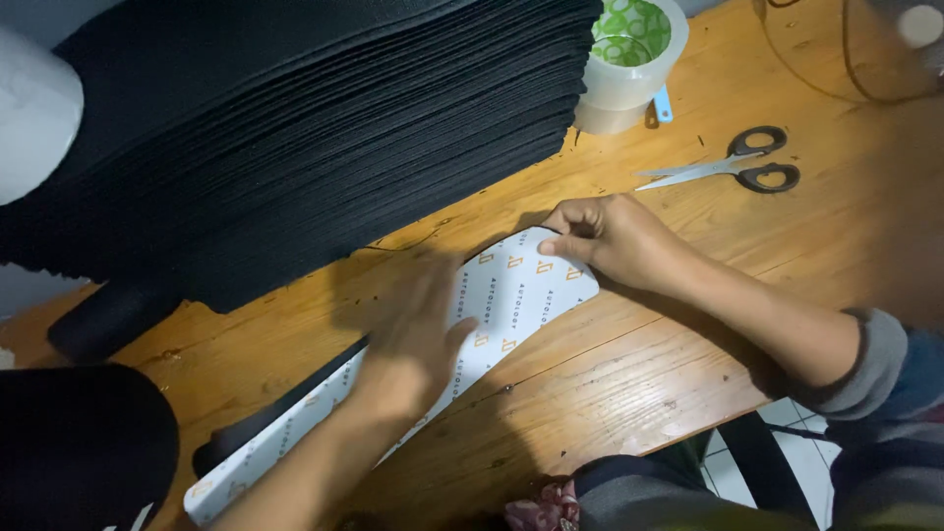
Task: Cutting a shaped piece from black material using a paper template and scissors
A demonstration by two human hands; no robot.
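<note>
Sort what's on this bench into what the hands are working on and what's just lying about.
In hand: white printed sheet, pressed flat by left hand, its end pinched by right hand.

Lying about: scissors, tape rolls, stack of black sheets.

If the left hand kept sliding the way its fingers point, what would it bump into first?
The left hand points up along the white printed sheet. Straight on, it would likely meet the overhanging stack of black sheets first, though depth is hard to judge.

A white sheet (511, 295) with small orange marks lies beside stacked black sheets (295, 128).
</note>
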